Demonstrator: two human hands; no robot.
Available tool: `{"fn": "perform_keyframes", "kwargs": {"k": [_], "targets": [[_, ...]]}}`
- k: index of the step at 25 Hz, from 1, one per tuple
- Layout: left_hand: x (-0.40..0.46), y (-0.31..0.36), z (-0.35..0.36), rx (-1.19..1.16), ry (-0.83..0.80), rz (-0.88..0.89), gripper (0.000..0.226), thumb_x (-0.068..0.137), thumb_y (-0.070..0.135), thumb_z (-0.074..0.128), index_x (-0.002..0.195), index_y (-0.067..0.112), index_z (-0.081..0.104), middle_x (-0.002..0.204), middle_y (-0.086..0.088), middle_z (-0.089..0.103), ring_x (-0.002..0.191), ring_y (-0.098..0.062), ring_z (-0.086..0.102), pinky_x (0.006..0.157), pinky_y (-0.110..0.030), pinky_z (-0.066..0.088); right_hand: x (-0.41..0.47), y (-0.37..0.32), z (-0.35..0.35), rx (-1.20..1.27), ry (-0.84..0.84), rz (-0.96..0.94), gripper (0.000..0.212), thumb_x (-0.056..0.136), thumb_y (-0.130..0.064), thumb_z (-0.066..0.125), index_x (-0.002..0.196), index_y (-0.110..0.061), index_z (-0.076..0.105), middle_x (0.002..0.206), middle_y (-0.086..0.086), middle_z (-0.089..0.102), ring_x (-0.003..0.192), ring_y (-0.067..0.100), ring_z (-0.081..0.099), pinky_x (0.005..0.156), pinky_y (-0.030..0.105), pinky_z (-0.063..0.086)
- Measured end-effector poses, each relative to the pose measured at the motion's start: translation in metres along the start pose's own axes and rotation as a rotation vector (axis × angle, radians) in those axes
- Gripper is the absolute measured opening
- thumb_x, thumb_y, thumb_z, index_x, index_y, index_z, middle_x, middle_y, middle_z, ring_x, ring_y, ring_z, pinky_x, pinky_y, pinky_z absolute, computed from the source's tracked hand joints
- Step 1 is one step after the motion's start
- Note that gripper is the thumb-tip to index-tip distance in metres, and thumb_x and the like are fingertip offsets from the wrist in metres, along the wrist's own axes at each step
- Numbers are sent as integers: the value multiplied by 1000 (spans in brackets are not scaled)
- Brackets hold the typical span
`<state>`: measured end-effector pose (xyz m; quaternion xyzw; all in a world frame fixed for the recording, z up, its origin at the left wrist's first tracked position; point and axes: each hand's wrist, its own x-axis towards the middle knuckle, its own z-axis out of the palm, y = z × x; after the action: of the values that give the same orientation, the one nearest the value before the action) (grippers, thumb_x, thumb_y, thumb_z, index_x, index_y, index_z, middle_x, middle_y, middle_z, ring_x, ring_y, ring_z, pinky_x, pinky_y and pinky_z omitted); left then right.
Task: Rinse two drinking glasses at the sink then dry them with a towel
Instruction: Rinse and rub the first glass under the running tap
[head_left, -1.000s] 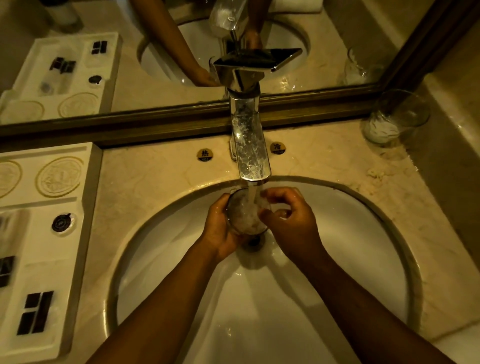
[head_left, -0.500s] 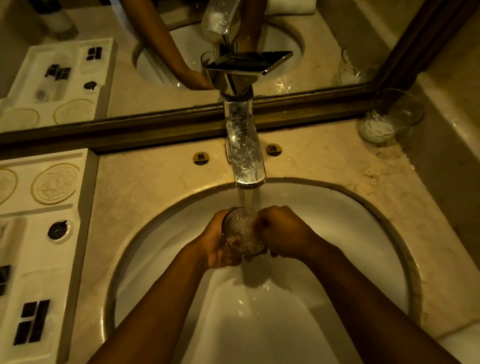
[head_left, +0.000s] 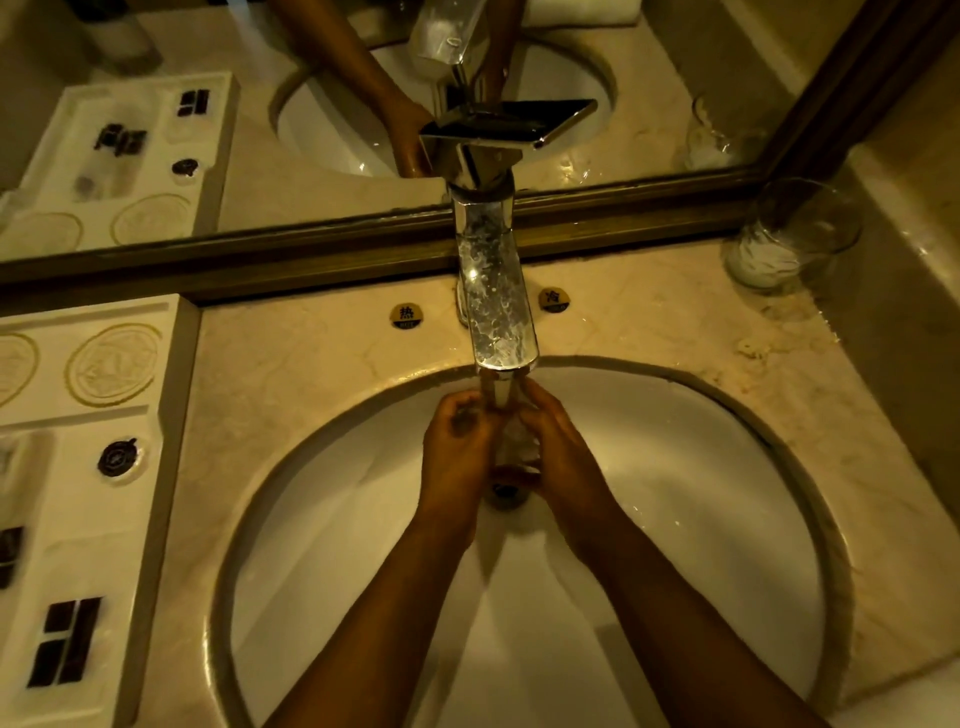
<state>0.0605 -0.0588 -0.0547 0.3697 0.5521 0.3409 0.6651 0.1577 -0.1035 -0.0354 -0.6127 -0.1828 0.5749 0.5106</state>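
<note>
Over the white sink basin (head_left: 675, 519) my left hand (head_left: 454, 457) and my right hand (head_left: 566, 457) clasp a clear drinking glass (head_left: 514, 441) from both sides, just above the drain. Only a narrow strip of the glass shows between my palms. Water runs from the chrome faucet (head_left: 498, 312) straight down onto the glass. A second clear glass (head_left: 789, 239) stands upright on the marble counter (head_left: 311, 374) at the back right, in the corner by the mirror. No towel shows on the counter.
A white amenity tray (head_left: 88, 467) with small dark items fills the counter's left side. The framed mirror (head_left: 260, 182) runs along the back. Hot and cold labels (head_left: 406, 316) flank the faucet base. A raised ledge (head_left: 914, 218) borders the right.
My hands turned the glass from mouth-up under the stream to clasped between both palms, and they shifted slightly back toward the spout. The water keeps running.
</note>
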Motion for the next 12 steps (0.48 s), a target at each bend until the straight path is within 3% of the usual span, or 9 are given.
{"fn": "perform_keyframes", "kwargs": {"k": [3,5,6,8,10,12], "targets": [[-1,-6,5,123,128,100,17,96,34,57,101,24,70,97,1,73,95,-23,70,81,-46,59,-10,13,17,-171,22,-114,15,92,-58,48,103,-62,58,143,2,49,120,20,57,95,46,55],[1,-5,4,108,173,95,21,99,28,52,88,24,70,83,0,70,85,-25,68,74,-44,54,-16,14,21,-228,33,-184,15,91,-53,54,91,-68,58,149,-5,42,122,15,55,84,31,59],[1,-4,3,107,170,91,24,99,27,51,84,25,69,81,-1,70,84,-27,68,73,-47,54,-17,12,21,-221,59,-216,19,94,-45,57,93,-64,59,147,-10,42,119,10,55,75,21,59],[-2,-3,4,170,159,141,22,97,29,52,85,25,70,83,-3,71,84,-29,69,73,-49,56,-14,10,19,-162,136,-251,15,95,-37,57,104,-47,63,137,-15,49,105,1,61,67,17,57],[-7,-2,6,287,158,268,18,90,34,55,89,24,70,88,-4,70,82,-25,67,72,-43,55,-9,11,20,-100,234,-200,22,96,-40,54,111,-30,67,119,-9,65,96,6,67,74,29,61],[-14,1,10,339,133,398,17,87,33,60,95,22,70,95,-2,67,86,-17,66,73,-35,55,-6,7,23,3,269,-88,27,98,-40,52,107,-24,70,102,0,74,95,19,70,78,40,60]]}}
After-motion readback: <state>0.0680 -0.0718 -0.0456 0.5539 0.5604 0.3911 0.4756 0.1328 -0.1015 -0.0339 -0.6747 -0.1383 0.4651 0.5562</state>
